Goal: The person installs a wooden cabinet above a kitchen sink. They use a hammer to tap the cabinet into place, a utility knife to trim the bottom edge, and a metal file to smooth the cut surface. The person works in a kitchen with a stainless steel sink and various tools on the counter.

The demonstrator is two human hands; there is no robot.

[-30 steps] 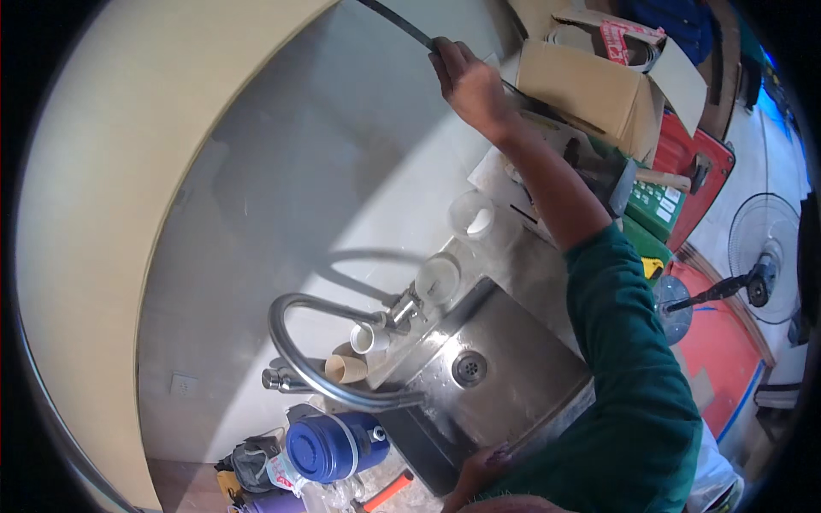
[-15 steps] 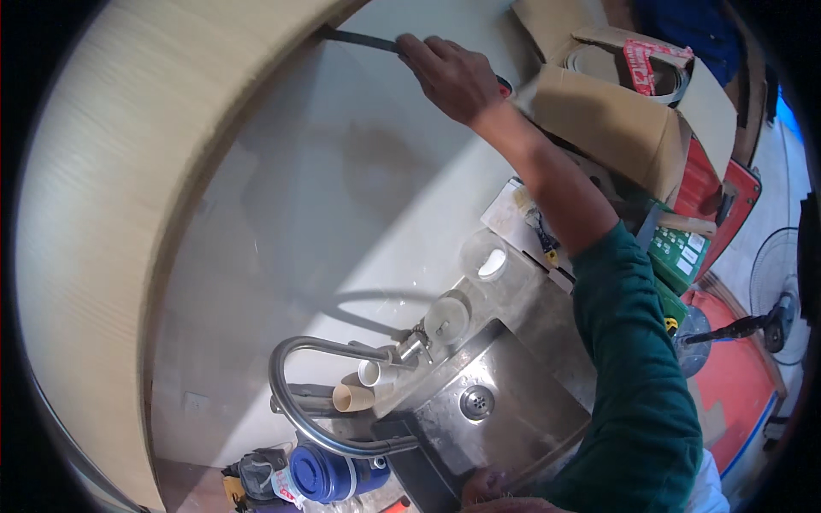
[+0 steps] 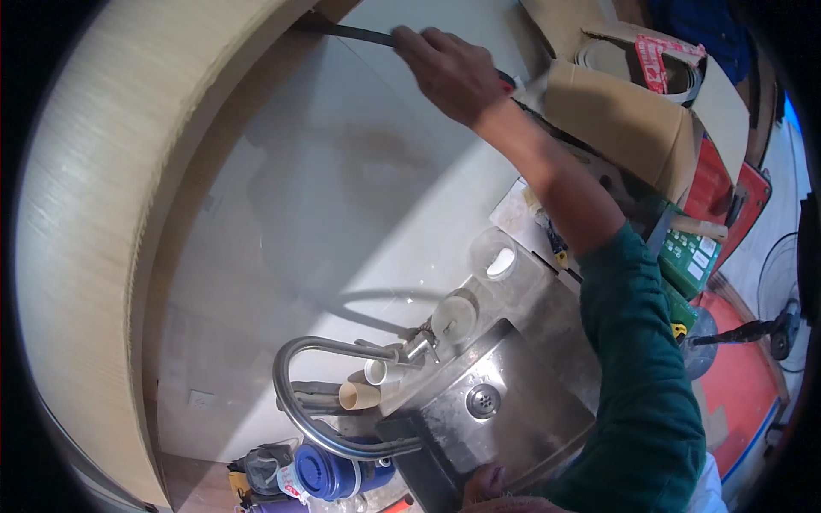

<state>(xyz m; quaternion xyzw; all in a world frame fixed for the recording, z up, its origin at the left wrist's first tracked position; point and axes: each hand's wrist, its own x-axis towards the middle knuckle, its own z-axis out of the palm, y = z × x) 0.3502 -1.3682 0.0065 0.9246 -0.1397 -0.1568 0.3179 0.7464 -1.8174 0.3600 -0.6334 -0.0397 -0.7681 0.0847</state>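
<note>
My right hand [image 3: 451, 73] is closed around a long, flat, dark file [image 3: 363, 35] with a red and black handle end [image 3: 506, 83]. The file's far end meets the underside of the pale wood-grain panel [image 3: 94, 197], by its rough edge at the upper left. My right arm, in a green sleeve, reaches up across the view from the lower right. Low in the view my left hand [image 3: 485, 483] is at the near rim of the steel sink [image 3: 530, 402]. Only part of it shows, and its fingers are mostly hidden.
A curved steel faucet [image 3: 286, 376] arches beside the sink. Paper cups [image 3: 359, 395], a clear tub [image 3: 500, 256] and a blue jug [image 3: 329, 470] stand around it. An open cardboard box [image 3: 616, 111], a green box [image 3: 688, 256] and a fan [image 3: 778, 329] are at the right.
The view has shifted slightly, with the sink and boxes a little farther right. More of the file's far end shows beside the panel edge. My right hand keeps its grip.
</note>
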